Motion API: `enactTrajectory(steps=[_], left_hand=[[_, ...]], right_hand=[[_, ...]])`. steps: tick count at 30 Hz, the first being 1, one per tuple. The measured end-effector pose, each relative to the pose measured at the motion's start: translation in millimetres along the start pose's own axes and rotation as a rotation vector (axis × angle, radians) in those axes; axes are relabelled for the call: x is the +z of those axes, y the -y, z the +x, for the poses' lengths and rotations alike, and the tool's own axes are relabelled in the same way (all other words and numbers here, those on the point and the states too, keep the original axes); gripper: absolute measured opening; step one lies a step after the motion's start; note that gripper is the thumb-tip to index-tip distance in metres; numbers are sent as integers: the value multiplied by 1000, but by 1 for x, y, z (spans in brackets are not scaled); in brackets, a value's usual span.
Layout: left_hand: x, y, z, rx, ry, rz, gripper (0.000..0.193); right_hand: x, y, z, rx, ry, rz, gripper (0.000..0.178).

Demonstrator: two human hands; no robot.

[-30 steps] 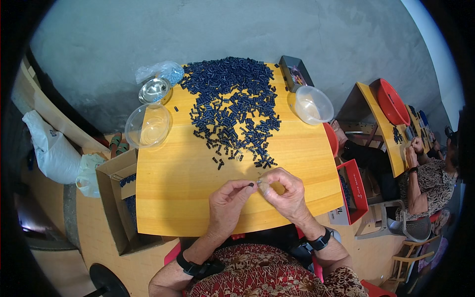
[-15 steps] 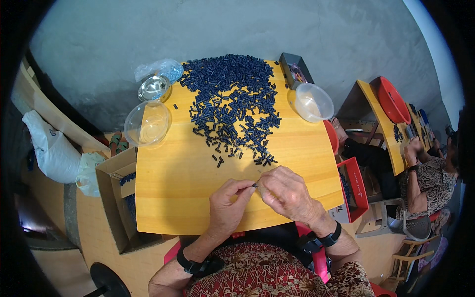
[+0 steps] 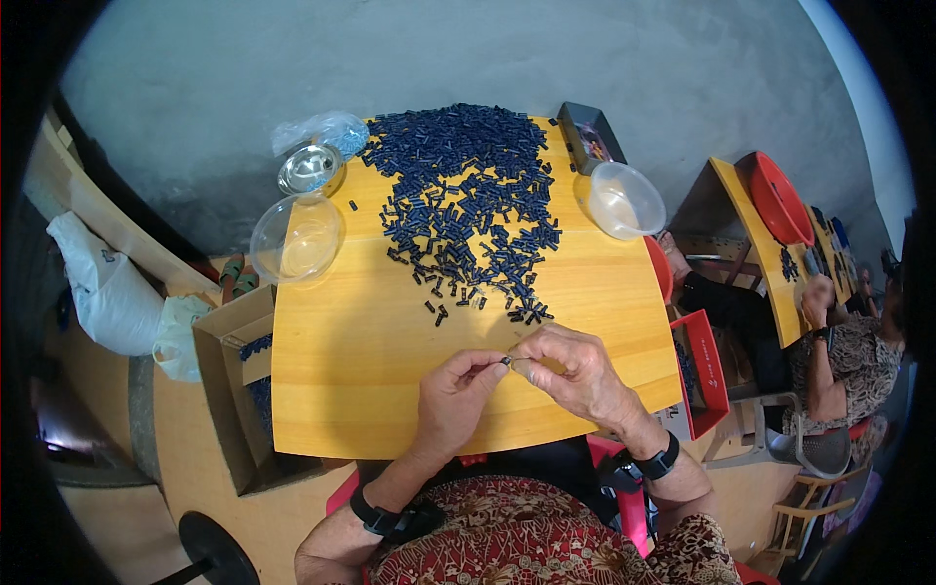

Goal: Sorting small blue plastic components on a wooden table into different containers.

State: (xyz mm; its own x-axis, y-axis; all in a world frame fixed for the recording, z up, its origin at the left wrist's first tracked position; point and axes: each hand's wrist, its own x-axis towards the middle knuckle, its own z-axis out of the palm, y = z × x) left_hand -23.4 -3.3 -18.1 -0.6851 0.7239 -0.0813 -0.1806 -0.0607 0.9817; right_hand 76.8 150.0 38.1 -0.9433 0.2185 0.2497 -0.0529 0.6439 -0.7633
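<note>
Above the near part of the yellow table (image 3: 370,361), both my hands meet fingertip to fingertip. My left hand (image 3: 451,398) pinches a small black part (image 3: 506,361), mostly covered by thumb and forefinger. My right hand (image 3: 577,378) has its thumb and forefinger closed just beside that part. A thin line shows at the right fingertips, too small to name. Farther up the table spreads a big heap of small black tube-like parts (image 3: 458,146), thinning to scattered single ones toward my hands.
Left of the heap stand a clear plastic bowl (image 3: 261,244), a metal bowl (image 3: 285,174) and a plastic bag (image 3: 292,134). On the right are another clear bowl (image 3: 648,205) and a grey tray (image 3: 603,146). Cardboard box (image 3: 219,409) and red box (image 3: 710,375) flank the table. A co-worker (image 3: 853,361) sits right.
My right hand has turned, so its thumb and forefinger now show at the black part. My left hand stays pinched around it. The whole view has shifted slightly.
</note>
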Motion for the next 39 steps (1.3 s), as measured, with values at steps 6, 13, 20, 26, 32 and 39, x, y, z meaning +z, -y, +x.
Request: enactTrajectory(steps=[6, 13, 20, 26, 32, 39], left_hand=[[-1, -3, 1, -100, 52, -137, 17], [-1, -8, -1, -144, 54, -222, 17], [-4, -10, -1, -213, 71, -308, 17], [-7, -9, 2, -256, 108, -437, 18], [-8, -10, 1, -286, 123, -433, 18], [-11, -9, 2, -319, 143, -420, 17]], right_hand=[[6, 6, -5, -18, -131, -1, 14], [12, 5, -7, -237, -189, -263, 18], [13, 4, -7, -245, -157, -262, 23], [18, 4, -1, -275, -204, -264, 24], [17, 2, 1, -386, -185, -395, 25], [17, 4, 0, -399, -166, -438, 26]])
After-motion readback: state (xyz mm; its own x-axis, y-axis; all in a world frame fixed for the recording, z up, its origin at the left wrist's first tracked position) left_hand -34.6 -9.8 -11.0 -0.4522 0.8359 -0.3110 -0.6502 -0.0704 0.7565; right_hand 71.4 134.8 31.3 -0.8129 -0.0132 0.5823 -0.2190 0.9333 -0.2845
